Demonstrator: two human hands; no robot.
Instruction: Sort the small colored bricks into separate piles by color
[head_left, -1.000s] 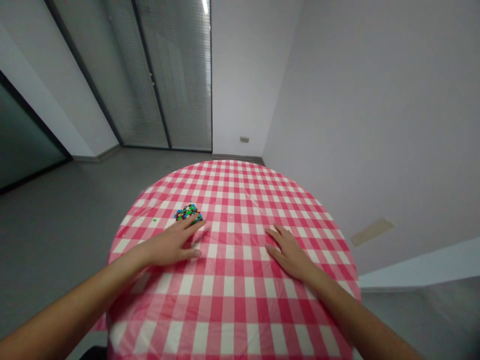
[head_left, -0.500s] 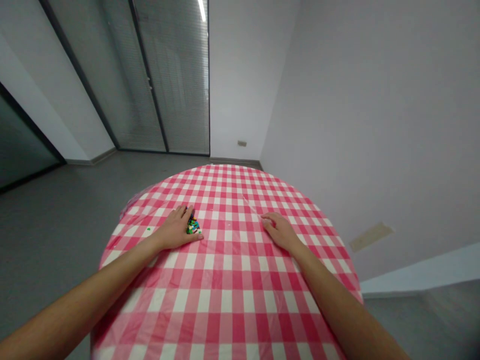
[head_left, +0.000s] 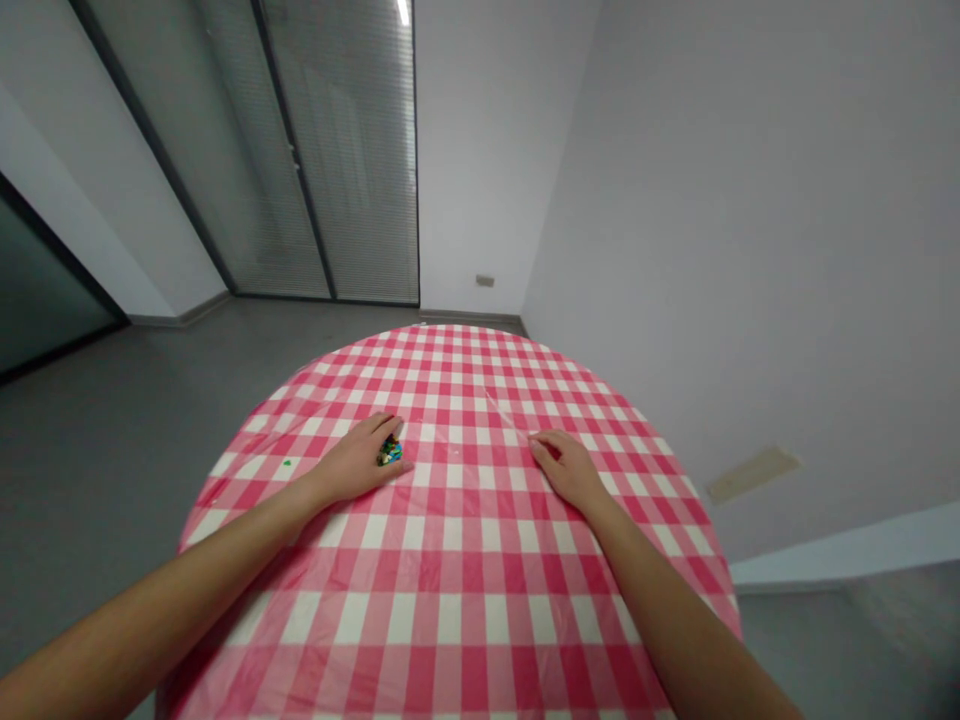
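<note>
My left hand (head_left: 358, 460) rests on the checked cloth at left of centre, its fingers and thumb curled round a small heap of tiny coloured pieces (head_left: 390, 451). Blue, green, yellow and dark bits show between thumb and fingers; the palm hides the others. One green piece (head_left: 287, 463) lies apart on the cloth, left of that hand's wrist. On the right side, my right hand (head_left: 568, 467) touches the cloth with fingers bent in and the thumb close to the forefinger. Nothing shows in its grasp.
A red and white checked cloth (head_left: 450, 560) covers the round table, with a few creases. Beyond it are a glass partition (head_left: 337, 200) with blinds and a grey floor (head_left: 90, 450). A pale wall (head_left: 750, 250) stands close on the right.
My left hand has drawn its fingers tighter, so less of the coloured heap shows, and has shifted slightly right. My right hand's fingers have curled in a little more.
</note>
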